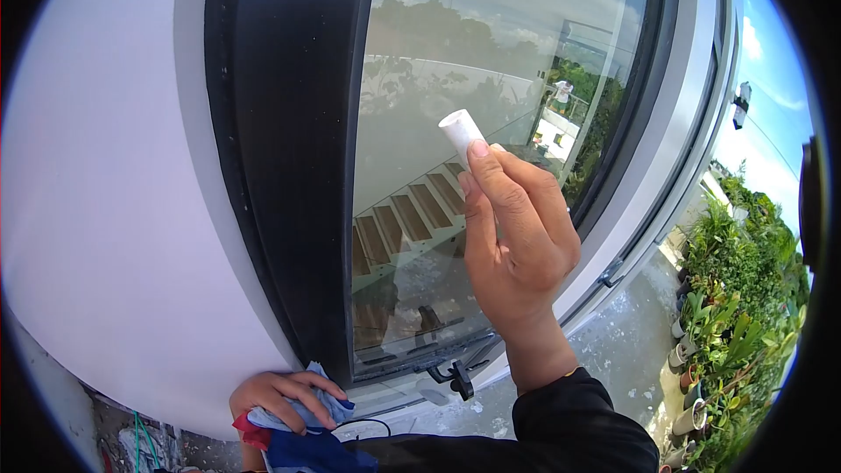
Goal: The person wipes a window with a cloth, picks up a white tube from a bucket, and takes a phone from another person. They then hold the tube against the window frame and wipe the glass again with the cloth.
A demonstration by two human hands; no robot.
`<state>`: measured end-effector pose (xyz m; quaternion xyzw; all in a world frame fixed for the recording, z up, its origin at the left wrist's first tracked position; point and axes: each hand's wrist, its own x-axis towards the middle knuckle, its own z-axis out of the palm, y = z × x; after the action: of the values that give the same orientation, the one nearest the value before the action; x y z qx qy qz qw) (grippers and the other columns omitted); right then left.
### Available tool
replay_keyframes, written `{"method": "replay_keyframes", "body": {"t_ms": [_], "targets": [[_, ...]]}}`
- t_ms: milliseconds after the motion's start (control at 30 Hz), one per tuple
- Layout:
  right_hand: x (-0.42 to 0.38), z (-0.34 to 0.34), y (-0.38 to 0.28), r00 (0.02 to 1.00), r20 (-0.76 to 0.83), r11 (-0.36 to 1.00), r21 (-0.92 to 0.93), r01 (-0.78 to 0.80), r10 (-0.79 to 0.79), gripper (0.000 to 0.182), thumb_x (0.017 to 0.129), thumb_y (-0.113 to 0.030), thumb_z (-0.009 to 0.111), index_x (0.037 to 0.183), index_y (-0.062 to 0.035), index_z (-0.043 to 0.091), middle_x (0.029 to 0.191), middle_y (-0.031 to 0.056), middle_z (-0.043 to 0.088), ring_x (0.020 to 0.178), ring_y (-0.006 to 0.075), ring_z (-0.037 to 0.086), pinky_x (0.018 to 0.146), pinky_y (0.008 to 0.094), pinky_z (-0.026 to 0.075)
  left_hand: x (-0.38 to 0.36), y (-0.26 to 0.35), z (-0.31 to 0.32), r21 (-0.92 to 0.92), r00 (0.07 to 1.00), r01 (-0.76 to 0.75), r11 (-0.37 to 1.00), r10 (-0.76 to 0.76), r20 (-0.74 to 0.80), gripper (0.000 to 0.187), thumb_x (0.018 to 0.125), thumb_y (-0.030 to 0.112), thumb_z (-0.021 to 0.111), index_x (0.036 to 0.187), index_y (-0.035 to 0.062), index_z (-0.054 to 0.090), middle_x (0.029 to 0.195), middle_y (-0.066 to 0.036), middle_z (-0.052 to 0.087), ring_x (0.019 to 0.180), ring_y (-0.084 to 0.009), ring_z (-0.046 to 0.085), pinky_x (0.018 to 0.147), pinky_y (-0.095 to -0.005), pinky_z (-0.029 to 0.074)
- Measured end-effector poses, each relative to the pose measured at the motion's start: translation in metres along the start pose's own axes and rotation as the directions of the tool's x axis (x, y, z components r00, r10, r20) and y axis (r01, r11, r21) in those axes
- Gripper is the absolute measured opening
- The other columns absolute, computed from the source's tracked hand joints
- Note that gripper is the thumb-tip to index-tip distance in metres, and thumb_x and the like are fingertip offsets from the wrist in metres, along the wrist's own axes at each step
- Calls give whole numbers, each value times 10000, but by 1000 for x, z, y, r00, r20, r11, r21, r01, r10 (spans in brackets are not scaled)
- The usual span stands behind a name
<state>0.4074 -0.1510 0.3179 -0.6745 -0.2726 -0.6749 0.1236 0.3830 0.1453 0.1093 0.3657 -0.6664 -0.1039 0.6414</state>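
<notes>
My right hand (517, 228) is raised in front of a window pane (429, 88), its thumb and fingers closed on a short white cylinder (460, 130). The cylinder tilts up to the left, and its lower end is hidden by the fingers. At the bottom left, my left hand (285, 398) grips a bunched cloth (307, 412) in light blue, dark blue and red, close to the lower corner of the black window frame (289, 123).
A black window handle (460, 379) sticks out at the bottom of the frame. A white wall (105, 166) curves along the left. Potted plants (736, 324) line the concrete floor (618, 350) at right. Stairs show through or in the glass.
</notes>
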Motion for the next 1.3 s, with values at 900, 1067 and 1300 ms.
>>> {"method": "replay_keyframes", "body": {"t_ms": [900, 1067, 1300], "targets": [[-4, -2, 2, 1000, 23, 998, -66, 12, -11, 403, 819, 65, 806, 1202, -49, 758, 1065, 139, 721, 896, 217, 721, 762, 305, 584, -1, 4, -5, 21, 999, 26, 999, -27, 26, 563, 732, 459, 924, 987, -3, 728, 1299, -271, 657, 1316, -576, 480, 1081, -672, 356], [3, 1, 8, 996, -1, 994, -64, 93, -93, 441, 748, 73, 762, 1179, -23, 760, 1004, 167, 703, 807, 264, 697, 685, 326, 588, -2, 0, -4, -6, 999, 36, 999, -36, 11, 574, 711, 466, 937, 981, 4, 730, 1283, -267, 665, 1318, -568, 486, 1089, -653, 360], [3, 3, 7, 995, -4, 993, -63, 103, -103, 450, 756, 59, 779, 1195, -30, 751, 1044, 159, 695, 814, 260, 697, 685, 321, 577, 5, 4, -6, 31, 999, 28, 999, -29, 28, 536, 710, 424, 944, 978, 12, 731, 1292, -259, 661, 1316, -551, 495, 1096, -646, 367]]}}
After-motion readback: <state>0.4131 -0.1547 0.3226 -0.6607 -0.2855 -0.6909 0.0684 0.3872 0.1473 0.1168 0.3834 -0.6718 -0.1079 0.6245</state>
